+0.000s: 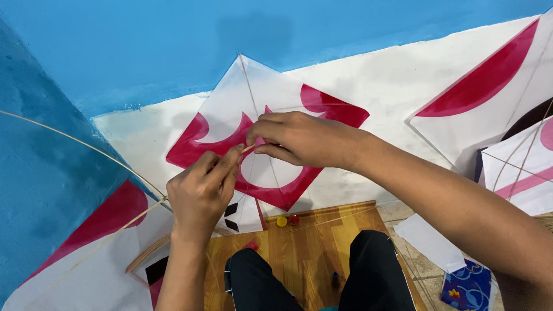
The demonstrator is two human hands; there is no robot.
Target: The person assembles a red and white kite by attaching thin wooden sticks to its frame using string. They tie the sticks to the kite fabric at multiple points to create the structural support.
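Kite (271, 173) propped against blue wall (144, 46), facing up for reach. Left hand (199, 193) and right hand (299, 138), fingers pinching thin stick (249, 148) taut across it.

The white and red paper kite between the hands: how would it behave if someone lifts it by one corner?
The white and red paper kite is probably very light, being thin sheet on slim sticks. It would likely flex, since its surface looks translucent. It may tear easily where the left hand and right hand pinch it.
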